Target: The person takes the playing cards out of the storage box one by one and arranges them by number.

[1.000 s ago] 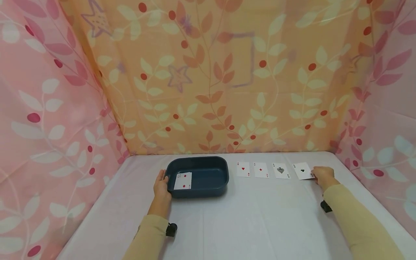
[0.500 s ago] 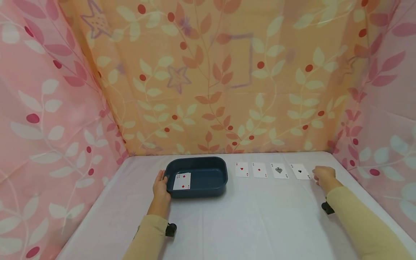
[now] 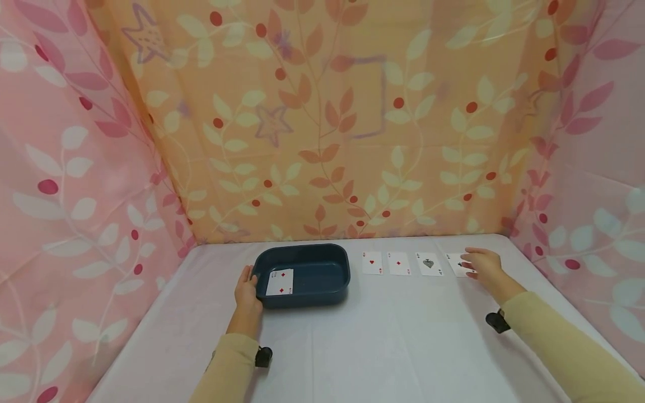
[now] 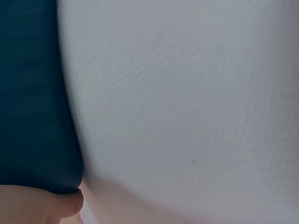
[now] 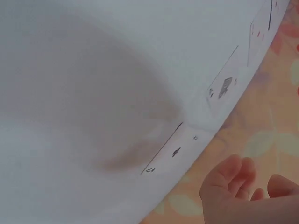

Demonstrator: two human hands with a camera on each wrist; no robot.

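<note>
Club ace (image 3: pixel 453 265), at three o'clock from the tray (image 3: pixel 304 298), is partly hidden in head view by the right hand (image 3: pixel 486 266), fingers loosely parted. The left hand (image 3: pixel 247 292) grips the tray's nine o'clock end.

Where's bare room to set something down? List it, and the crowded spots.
Widest: the white tablecloth in front of the tray and card row, between both sleeves. Another patch lies left of the left hand. Inside the tray, the right half is bare beside the diamond card. Crowded: the card row, where the right hand partly hides the rightmost card.
</note>
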